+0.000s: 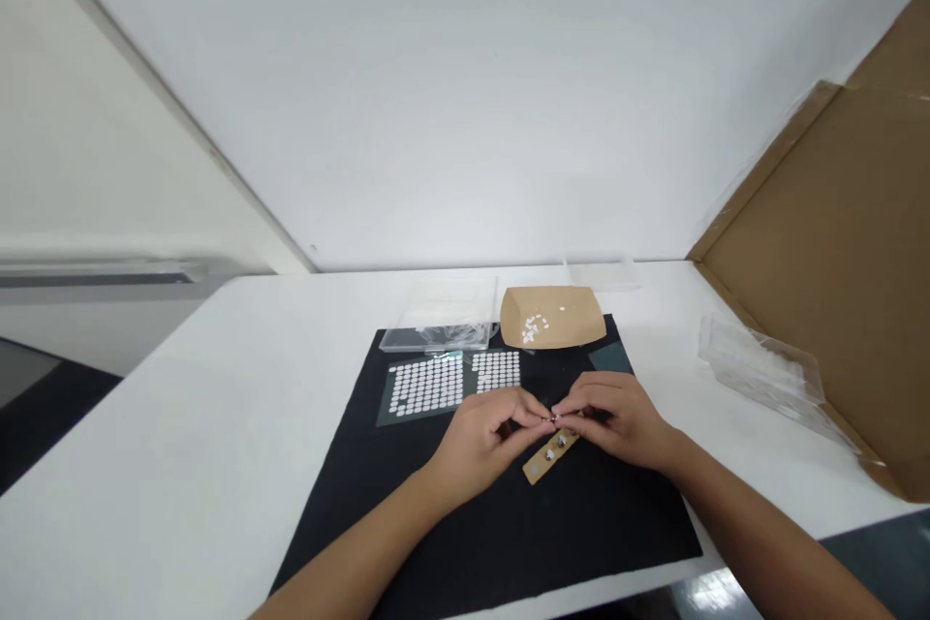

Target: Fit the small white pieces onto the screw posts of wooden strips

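Note:
My left hand [501,426] and my right hand [610,415] meet above the black mat [465,533], fingertips pinched together. Between them is a tiny piece, mostly covered by the fingers and too small to name. Just under the hands lies a narrow tan strip [536,470] bearing a few small dark and silvery pieces; its upper end is hidden by my right hand. Left of the hands, clear sheets carry rows of small white round dots [428,386]. Behind the hands sits a brown cardboard tray [573,318] with several small white bits [534,325] in it.
A clear plastic box [443,310] with its lid up stands at the mat's back left. Another clear container [602,273] is by the wall. On the right, clear plastic cases [762,363] lie against a large cardboard panel [828,281]. The white table [239,407] surrounds the mat.

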Demonstrator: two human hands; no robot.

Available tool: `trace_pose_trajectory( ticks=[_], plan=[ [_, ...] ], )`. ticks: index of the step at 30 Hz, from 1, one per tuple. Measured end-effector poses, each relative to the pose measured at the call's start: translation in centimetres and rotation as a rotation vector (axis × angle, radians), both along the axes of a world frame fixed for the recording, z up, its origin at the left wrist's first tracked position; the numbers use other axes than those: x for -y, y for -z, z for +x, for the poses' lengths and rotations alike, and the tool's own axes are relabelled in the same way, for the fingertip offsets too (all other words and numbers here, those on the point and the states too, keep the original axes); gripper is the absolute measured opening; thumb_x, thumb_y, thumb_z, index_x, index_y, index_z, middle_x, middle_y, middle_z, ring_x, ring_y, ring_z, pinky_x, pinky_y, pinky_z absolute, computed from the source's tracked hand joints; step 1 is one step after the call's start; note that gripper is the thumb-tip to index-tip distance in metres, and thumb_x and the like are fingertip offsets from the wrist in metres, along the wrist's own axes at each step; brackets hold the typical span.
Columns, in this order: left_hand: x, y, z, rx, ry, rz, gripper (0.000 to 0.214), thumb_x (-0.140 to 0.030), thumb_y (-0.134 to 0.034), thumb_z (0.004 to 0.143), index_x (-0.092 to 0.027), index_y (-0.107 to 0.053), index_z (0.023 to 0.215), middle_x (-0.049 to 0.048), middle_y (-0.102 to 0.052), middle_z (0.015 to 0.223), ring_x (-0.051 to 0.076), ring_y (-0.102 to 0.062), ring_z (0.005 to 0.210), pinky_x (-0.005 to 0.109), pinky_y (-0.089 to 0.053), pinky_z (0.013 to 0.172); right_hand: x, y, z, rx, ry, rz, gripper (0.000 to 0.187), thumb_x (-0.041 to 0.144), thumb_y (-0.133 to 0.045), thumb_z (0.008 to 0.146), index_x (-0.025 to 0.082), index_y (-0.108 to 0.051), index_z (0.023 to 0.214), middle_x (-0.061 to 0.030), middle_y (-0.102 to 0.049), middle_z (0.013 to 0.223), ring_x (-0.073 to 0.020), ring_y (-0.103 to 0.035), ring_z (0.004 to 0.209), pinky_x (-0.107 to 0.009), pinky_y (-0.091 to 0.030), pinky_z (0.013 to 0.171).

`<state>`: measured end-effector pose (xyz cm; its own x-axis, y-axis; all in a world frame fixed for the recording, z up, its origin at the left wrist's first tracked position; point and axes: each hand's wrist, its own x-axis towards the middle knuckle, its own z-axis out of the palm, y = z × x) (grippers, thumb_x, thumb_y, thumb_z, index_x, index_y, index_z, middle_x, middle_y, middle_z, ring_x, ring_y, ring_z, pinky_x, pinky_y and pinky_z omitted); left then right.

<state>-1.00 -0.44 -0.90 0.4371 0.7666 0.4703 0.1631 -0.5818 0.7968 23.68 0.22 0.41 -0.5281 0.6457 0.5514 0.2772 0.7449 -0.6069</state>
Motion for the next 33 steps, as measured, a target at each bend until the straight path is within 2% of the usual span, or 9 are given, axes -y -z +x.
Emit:
trace_pose_trajectory(
  ticks=[6, 10, 16, 22, 29, 33],
  plan=[
    [0.2, 0.1, 0.0, 0.036, 0.008, -0.074, 0.016, -0.028, -0.079, 0.098, -0.018, -0.076, 0.086, 0.0073, -0.084, 0.093, 0.016, -0.080, 0.078, 0.021, -0.055, 0.060, 0.2, 0.2, -0.1, -0.020, 0.007, 0.062, 0.009, 0.027, -0.076, 0.101, 0.022, -0.079, 0.109, -0.0027, -0.076, 0.084, -0.0139, -0.069, 0.068, -0.025, -0.054, 0.061],
    [0.0, 0.3, 0.1, 0.041, 0.001, -0.054, 0.018, -0.029, -0.079, 0.098, -0.018, -0.075, 0.084, 0.0067, -0.084, 0.092, 0.015, -0.079, 0.077, 0.020, -0.054, 0.059, 0.2, 0.2, -0.3, 0.018, 0.026, 0.126, 0.008, 0.025, -0.074, 0.103, 0.022, -0.076, 0.110, -0.0023, -0.076, 0.084, -0.0141, -0.070, 0.071, -0.025, -0.053, 0.063],
    [-0.1, 0.2, 0.0, 0.012, -0.021, 0.075, 0.017, -0.027, -0.079, 0.098, -0.019, -0.072, 0.085, 0.0049, -0.083, 0.092, 0.016, -0.079, 0.081, 0.026, -0.060, 0.074, 0.4, 0.2, -0.2, 0.097, 0.039, 0.210, 0.004, 0.024, -0.071, 0.104, 0.022, -0.072, 0.107, -0.0015, -0.076, 0.085, -0.0142, -0.069, 0.072, -0.026, -0.050, 0.066],
    [-0.2, 0.0, 0.0, -0.076, 0.026, 0.112, 0.009, -0.028, -0.073, 0.101, -0.020, -0.072, 0.099, 0.0086, -0.080, 0.095, 0.018, -0.073, 0.087, 0.022, -0.054, 0.060, 0.4, 0.5, 0.0, 0.188, 0.057, 0.231, 0.004, 0.027, -0.067, 0.105, 0.023, -0.067, 0.105, 0.0001, -0.073, 0.083, -0.0131, -0.062, 0.066, -0.028, -0.044, 0.064],
    [-0.8, 0.1, -0.2, -0.094, 0.067, 0.215, 0.005, -0.024, -0.072, 0.102, -0.020, -0.073, 0.104, 0.0086, -0.081, 0.095, 0.021, -0.070, 0.089, 0.035, -0.057, 0.083, 0.3, 0.4, -0.2, 0.181, 0.070, 0.271, 0.006, 0.029, -0.069, 0.105, 0.023, -0.068, 0.105, 0.0013, -0.074, 0.083, -0.0126, -0.065, 0.068, -0.028, -0.043, 0.064],
    [-0.8, 0.0, -0.2, -0.117, 0.099, 0.204, 0.005, -0.025, -0.071, 0.101, -0.021, -0.074, 0.102, 0.0080, -0.079, 0.091, 0.022, -0.070, 0.087, 0.037, -0.055, 0.085, 0.4, 0.6, -0.3, 0.187, 0.051, 0.274, 0.005, 0.027, -0.071, 0.104, 0.023, -0.068, 0.104, 0.0006, -0.078, 0.089, -0.0133, -0.068, 0.073, -0.029, -0.042, 0.065]
  ],
)
